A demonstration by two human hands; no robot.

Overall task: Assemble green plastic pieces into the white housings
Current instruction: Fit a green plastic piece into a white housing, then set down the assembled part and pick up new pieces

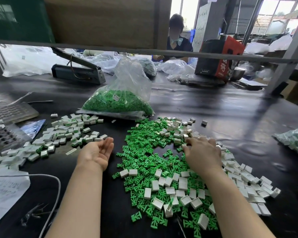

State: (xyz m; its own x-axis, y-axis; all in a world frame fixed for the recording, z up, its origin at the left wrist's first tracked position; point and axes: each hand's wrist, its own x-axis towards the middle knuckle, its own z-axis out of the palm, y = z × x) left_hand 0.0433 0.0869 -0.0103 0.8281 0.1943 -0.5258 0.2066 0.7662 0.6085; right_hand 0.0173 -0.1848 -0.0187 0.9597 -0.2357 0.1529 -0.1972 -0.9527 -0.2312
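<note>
Behind green pieces (144, 152): clear bag (126, 93), heat sealer (77, 73).

Left hand (97, 152) is held palm-up, fingers relaxed, nothing held, on the black table (213, 107). Right hand (202, 154) is laid palm-down over the mixed pile of green pieces (144, 152) and white housings (169, 184); fingertip contact is unclear. Assembled housings (62, 134) are spread at left. A clear bag of green pieces (117, 102) is seen behind.

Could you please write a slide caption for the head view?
Right hand reaches into mixed green pieces and white housings; left hand lies open, palm up.
</note>
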